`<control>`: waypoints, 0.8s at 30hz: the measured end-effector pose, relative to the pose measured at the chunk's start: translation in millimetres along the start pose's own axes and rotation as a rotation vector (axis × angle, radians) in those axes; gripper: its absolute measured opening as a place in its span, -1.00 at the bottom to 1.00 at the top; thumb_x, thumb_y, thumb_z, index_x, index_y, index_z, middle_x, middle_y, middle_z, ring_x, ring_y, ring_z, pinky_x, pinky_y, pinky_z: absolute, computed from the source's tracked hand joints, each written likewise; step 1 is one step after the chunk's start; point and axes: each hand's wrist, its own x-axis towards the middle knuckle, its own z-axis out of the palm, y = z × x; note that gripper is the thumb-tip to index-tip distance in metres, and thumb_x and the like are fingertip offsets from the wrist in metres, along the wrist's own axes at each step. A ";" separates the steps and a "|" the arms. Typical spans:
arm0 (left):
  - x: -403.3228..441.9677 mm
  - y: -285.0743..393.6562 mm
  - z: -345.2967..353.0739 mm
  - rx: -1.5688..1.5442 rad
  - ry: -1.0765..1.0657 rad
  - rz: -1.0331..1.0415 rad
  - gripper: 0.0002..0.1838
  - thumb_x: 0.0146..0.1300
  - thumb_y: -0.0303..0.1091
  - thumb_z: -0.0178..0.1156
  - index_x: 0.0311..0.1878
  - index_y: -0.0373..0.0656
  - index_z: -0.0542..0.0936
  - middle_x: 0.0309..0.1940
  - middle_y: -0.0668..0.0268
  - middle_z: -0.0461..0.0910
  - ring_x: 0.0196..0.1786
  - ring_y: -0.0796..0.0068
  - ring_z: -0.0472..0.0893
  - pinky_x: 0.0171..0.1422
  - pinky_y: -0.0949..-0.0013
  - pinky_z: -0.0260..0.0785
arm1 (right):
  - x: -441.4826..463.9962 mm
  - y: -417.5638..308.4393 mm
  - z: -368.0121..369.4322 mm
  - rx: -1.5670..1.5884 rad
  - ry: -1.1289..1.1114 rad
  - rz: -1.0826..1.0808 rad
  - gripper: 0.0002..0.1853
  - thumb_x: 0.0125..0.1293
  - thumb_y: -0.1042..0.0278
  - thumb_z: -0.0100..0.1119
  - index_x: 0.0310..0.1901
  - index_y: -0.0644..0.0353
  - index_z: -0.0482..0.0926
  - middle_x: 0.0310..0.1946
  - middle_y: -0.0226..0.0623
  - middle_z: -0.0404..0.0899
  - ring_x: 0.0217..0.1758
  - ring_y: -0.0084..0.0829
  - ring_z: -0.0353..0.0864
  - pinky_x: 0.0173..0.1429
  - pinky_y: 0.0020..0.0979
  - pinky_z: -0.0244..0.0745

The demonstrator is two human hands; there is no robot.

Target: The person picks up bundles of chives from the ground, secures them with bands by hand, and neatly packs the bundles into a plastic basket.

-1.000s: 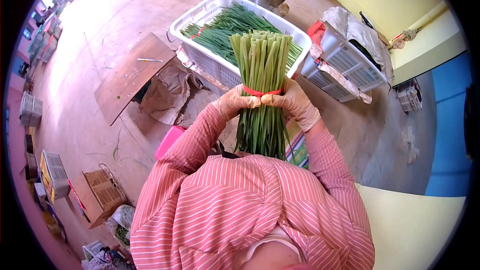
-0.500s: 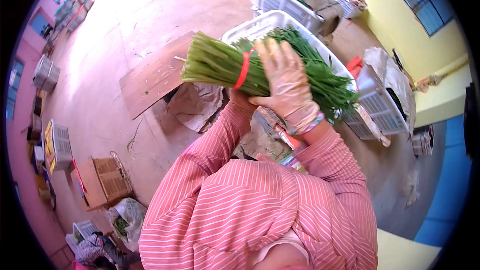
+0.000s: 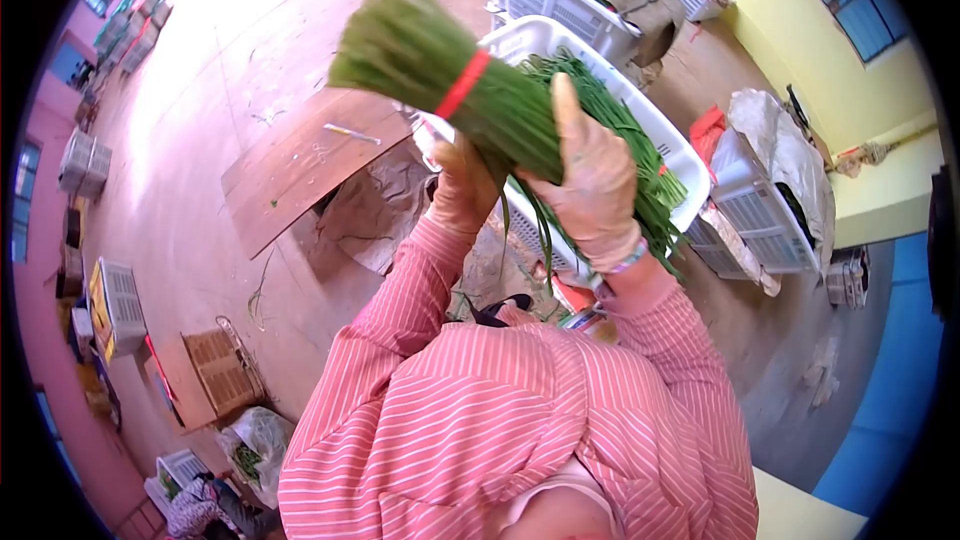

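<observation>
A thick bunch of garlic chives (image 3: 510, 110), tied with a red band (image 3: 462, 84), is held up in front of me, tilted with its cut stem ends at the upper left. My left hand (image 3: 462, 180), gloved, grips it from below near the band; the bunch hides part of those fingers. Around the leafy end is my right hand (image 3: 597, 180), also gloved, with one finger pointing up along the side. Loose leaves dangle between my hands. Just behind the bunch stands a white plastic crate (image 3: 690, 155) holding more green chives (image 3: 625, 125), one bundle red-banded.
A brown board (image 3: 290, 165) lies on the floor at left, with a thin white stick (image 3: 352, 133) on it. More crates (image 3: 560, 0) stand behind and at right (image 3: 760, 205). A cardboard box (image 3: 205, 370) and a person (image 3: 200, 510) are at lower left.
The bunch has swung so its stem ends point higher and away, and it has tilted more steeply. My right hand has turned and shifted slightly downward along the leaves; more of my left hand shows.
</observation>
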 end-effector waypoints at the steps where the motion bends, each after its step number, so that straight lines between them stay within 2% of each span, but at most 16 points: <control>1: 6.9 -10.5 11.1 0.128 0.077 0.092 0.02 0.06 0.34 0.28 0.42 -0.15 0.18 0.35 0.24 0.29 0.40 0.29 0.27 0.51 0.20 0.06 | 3.2 7.4 2.3 -0.014 -0.049 -0.004 0.13 -0.17 0.19 0.53 0.46 0.17 0.07 -0.08 -0.11 0.53 -0.09 -0.08 0.53 0.04 -0.16 0.39; 3: 24.7 -14.7 9.7 0.185 0.227 -0.085 -0.14 0.09 0.16 0.35 0.34 -0.15 0.30 0.26 0.24 0.39 0.32 0.31 0.37 0.48 0.18 0.12 | 7.0 30.2 8.9 -0.063 0.011 -0.137 0.21 -0.20 0.13 0.54 0.49 0.14 -0.02 -0.03 -0.10 0.50 -0.06 -0.11 0.52 0.07 -0.16 0.38; 5: 46.1 -23.7 2.7 0.110 0.335 -0.057 -0.31 0.17 0.03 0.32 0.25 -0.20 0.39 0.16 0.20 0.49 0.23 0.26 0.45 0.44 0.13 0.20 | -7.8 78.8 19.8 -0.096 -0.067 -0.089 0.24 -0.20 0.07 0.54 0.50 0.11 -0.07 -0.02 -0.13 0.50 -0.04 -0.12 0.51 0.08 -0.17 0.39; 6: 54.2 -25.8 -8.7 0.024 0.306 -0.067 -0.36 0.21 -0.03 0.30 0.24 -0.22 0.41 0.15 0.17 0.49 0.22 0.23 0.46 0.42 0.12 0.23 | -15.0 101.5 14.5 -0.057 -0.238 0.044 0.27 -0.19 0.03 0.54 0.51 0.08 -0.12 -0.08 -0.14 0.54 -0.09 -0.14 0.55 0.04 -0.21 0.44; 7: 58.4 -26.3 -15.3 -0.018 0.332 -0.075 -0.38 0.22 -0.04 0.30 0.24 -0.23 0.42 0.17 0.15 0.48 0.24 0.20 0.45 0.43 0.11 0.23 | -24.6 126.3 12.0 -0.087 -0.407 0.189 0.20 -0.14 0.04 0.53 0.50 0.02 -0.06 -0.19 -0.13 0.57 -0.17 -0.14 0.59 -0.02 -0.26 0.49; 8: 63.0 -26.9 -24.4 -0.051 0.342 -0.068 -0.35 0.19 -0.06 0.33 0.25 -0.22 0.40 0.18 0.15 0.48 0.24 0.20 0.45 0.43 0.08 0.25 | -48.2 166.4 20.7 0.041 -0.297 0.181 0.05 -0.10 0.06 0.50 0.45 -0.04 0.13 -0.19 -0.07 0.60 -0.16 -0.12 0.63 -0.04 -0.26 0.52; 9: 66.9 -27.8 -33.2 -0.079 0.354 -0.059 -0.31 0.17 -0.07 0.37 0.27 -0.21 0.38 0.19 0.14 0.47 0.24 0.19 0.46 0.43 0.05 0.27 | -69.6 200.1 24.7 0.029 -0.315 0.234 -0.18 -0.04 0.10 0.47 0.33 -0.09 0.37 -0.09 -0.09 0.62 -0.07 -0.15 0.64 0.00 -0.27 0.52; 10: 70.0 -28.4 -39.5 -0.068 0.359 -0.073 -0.31 0.17 -0.07 0.37 0.27 -0.21 0.38 0.19 0.14 0.47 0.24 0.19 0.46 0.43 0.05 0.27 | -83.7 220.5 17.9 -0.007 -0.334 0.320 -0.38 0.01 0.06 0.42 0.18 -0.15 0.50 -0.13 -0.17 0.65 -0.10 -0.15 0.65 -0.04 -0.18 0.53; 12: 74.5 -30.3 -49.9 -0.019 0.415 -0.089 -0.33 0.18 -0.08 0.36 0.26 -0.22 0.39 0.20 0.14 0.48 0.24 0.18 0.46 0.42 0.05 0.28 | -96.5 249.9 -1.7 -0.074 -0.441 0.515 -0.52 0.10 0.28 0.30 0.12 -0.14 0.54 -0.11 -0.21 0.65 -0.08 -0.13 0.64 -0.01 -0.20 0.53; 13: 76.8 -31.1 -54.6 -0.014 0.415 -0.097 -0.33 0.18 -0.08 0.36 0.26 -0.22 0.39 0.20 0.14 0.48 0.24 0.18 0.46 0.42 0.05 0.28 | -100.0 263.0 -11.1 -0.111 -0.444 0.562 -0.56 0.12 0.25 0.28 0.09 -0.13 0.56 -0.11 -0.19 0.64 -0.07 -0.12 0.63 0.00 -0.21 0.53; 15: 83.5 -38.2 -62.8 0.000 0.442 -0.097 -0.33 0.18 -0.07 0.36 0.26 -0.22 0.40 0.20 0.15 0.48 0.24 0.18 0.46 0.43 0.06 0.27 | -100.1 292.3 -25.2 -0.091 -0.333 0.602 -0.53 0.15 0.14 0.28 0.13 -0.04 0.55 -0.11 -0.17 0.66 -0.05 -0.17 0.65 0.01 -0.23 0.53; 17: 89.1 -48.5 -62.8 -0.018 0.408 -0.136 -0.34 0.19 -0.09 0.35 0.26 -0.22 0.40 0.21 0.14 0.47 0.25 0.18 0.46 0.44 0.07 0.26 | -76.4 278.4 -46.1 0.438 -0.185 0.758 -0.45 0.16 0.03 0.29 0.17 0.08 0.53 -0.04 -0.09 0.64 0.02 -0.21 0.64 0.07 -0.27 0.50; 19: 96.5 -63.4 -60.0 -0.060 0.404 -0.210 -0.36 0.21 -0.09 0.33 0.27 -0.22 0.39 0.21 0.14 0.47 0.25 0.18 0.45 0.44 0.06 0.25 | -46.8 242.3 -57.9 0.460 -0.134 0.543 -0.23 0.12 -0.01 0.34 0.32 0.19 0.36 0.06 -0.02 0.58 0.11 -0.19 0.59 0.19 -0.28 0.43; 21: 104.4 -80.7 -53.9 0.008 0.411 -0.218 -0.34 0.22 -0.03 0.30 0.26 -0.24 0.38 0.23 0.11 0.44 0.27 0.12 0.43 0.44 0.01 0.22 | -34.3 213.5 -38.4 0.206 -0.121 0.202 -0.07 0.04 0.13 0.46 0.42 0.16 0.19 0.25 -0.02 0.43 0.25 -0.21 0.48 0.36 -0.34 0.30; 23: 112.9 -89.4 -47.3 -0.067 0.404 -0.306 -0.34 0.22 -0.05 0.31 0.27 -0.23 0.38 0.25 0.13 0.43 0.27 0.13 0.43 0.45 0.01 0.20 | -31.5 207.7 -12.9 0.283 -0.334 0.252 0.08 -0.02 0.12 0.50 0.49 0.06 0.02 0.24 -0.01 0.44 0.33 -0.13 0.40 0.44 -0.33 0.17; 24: 118.5 -93.7 -51.2 -0.118 0.414 -0.353 -0.33 0.21 -0.06 0.32 0.29 -0.23 0.37 0.25 0.15 0.44 0.28 0.14 0.42 0.47 0.02 0.18 | -19.4 207.9 -18.5 0.293 -0.614 0.490 -0.08 0.03 0.21 0.45 0.44 0.03 0.18 0.19 -0.05 0.50 0.27 -0.16 0.47 0.36 -0.36 0.29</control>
